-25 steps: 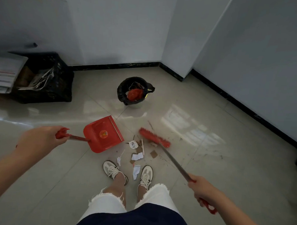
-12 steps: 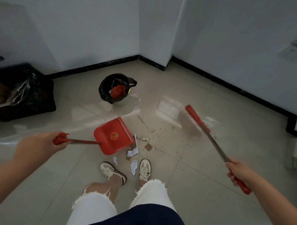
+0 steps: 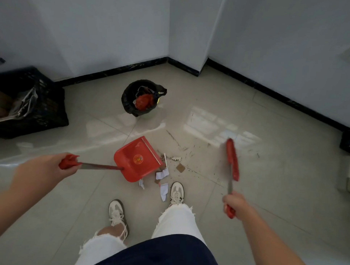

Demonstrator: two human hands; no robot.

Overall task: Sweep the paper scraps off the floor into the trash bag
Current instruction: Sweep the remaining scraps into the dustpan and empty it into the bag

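White and brown paper scraps (image 3: 162, 175) lie on the tiled floor just ahead of my right shoe. A red dustpan (image 3: 136, 159) rests beside them on their left, its mouth facing the scraps. My left hand (image 3: 43, 170) grips the red end of its long handle. My right hand (image 3: 234, 203) holds a red broom (image 3: 232, 159) by its handle; the brush head is raised to the right of the scraps, apart from them. A small bin lined with a black trash bag (image 3: 142, 97) stands farther ahead, holding red and white rubbish.
A black crate (image 3: 30, 105) with papers sits at the left by the wall. White walls with black skirting (image 3: 271, 90) close the corner ahead and to the right. My shoes (image 3: 116, 212) stand close behind the scraps. Dark specks dot the floor right of the scraps.
The broom has lifted off the scraps and swung out to the right, its head now nearer me. The dustpan has slid closer to the scraps. My left foot has stepped back.
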